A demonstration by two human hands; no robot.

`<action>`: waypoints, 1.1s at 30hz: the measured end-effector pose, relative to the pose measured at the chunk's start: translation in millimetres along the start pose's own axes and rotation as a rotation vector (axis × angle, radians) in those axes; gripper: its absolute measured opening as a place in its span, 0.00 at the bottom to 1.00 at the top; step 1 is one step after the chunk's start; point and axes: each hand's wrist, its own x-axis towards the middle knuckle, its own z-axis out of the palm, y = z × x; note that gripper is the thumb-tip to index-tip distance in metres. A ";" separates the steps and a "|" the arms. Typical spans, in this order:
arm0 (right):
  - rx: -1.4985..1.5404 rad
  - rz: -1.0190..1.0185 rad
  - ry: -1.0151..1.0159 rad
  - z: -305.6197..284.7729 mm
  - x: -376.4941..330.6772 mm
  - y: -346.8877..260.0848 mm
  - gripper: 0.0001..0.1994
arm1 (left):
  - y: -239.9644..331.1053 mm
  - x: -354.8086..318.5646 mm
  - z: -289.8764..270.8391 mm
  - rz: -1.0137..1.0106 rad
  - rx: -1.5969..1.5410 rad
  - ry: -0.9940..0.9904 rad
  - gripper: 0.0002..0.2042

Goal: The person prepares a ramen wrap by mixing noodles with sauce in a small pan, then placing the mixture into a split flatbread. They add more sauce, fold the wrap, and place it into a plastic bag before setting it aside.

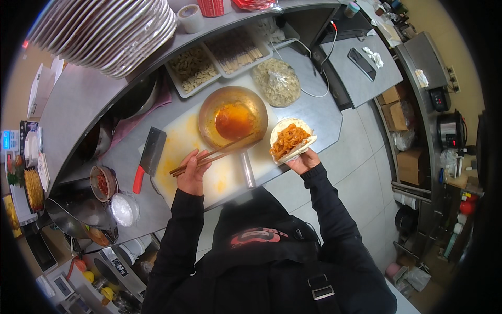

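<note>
My left hand [192,172] is closed around a pair of wooden chopsticks [217,155], whose far ends reach over the near rim of a metal pan [208,108]. A reddish-orange oily sauce [232,121] lies in the bottom of the pan. The pan's metal handle [248,170] points toward me. In my right hand [305,161], to the right of the pan, is a pale flatbread [281,126] folded around a heap of orange, noodle-like strips [291,139]. Under the pan lies a stained white cutting board [180,137].
A cleaver [153,150] with a red handle lies left of the board. Behind the pan stand white trays [184,94] of food and a tied plastic bag [277,82]. Stacked plates [107,31] sit on the upper shelf. Bowls [102,183] and a white lid-like disc [124,209] are at left.
</note>
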 end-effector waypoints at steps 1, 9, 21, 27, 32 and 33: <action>-0.004 0.000 -0.002 0.2 -0.6 0.0 0.42 | -1.4 1.7 1.1 -0.027 -0.013 0.002 0.16; 0.006 0.001 -0.020 -1.6 -2.1 0.8 0.42 | -13.6 0.4 9.2 -0.067 0.005 0.109 0.16; 0.040 0.004 -0.094 -8.1 -4.6 1.5 0.40 | -6.9 -13.6 26.5 0.042 0.092 0.052 0.14; 0.063 -0.003 -0.110 -12.0 -7.9 0.5 0.39 | -7.0 -18.5 30.6 0.092 0.107 0.042 0.14; 0.087 -0.001 -0.119 -10.4 -9.7 0.2 0.39 | -5.2 -16.1 26.4 0.096 0.084 0.047 0.14; 0.090 0.000 -0.122 -9.7 -9.9 0.3 0.39 | -4.6 -14.6 25.1 0.088 0.089 0.070 0.14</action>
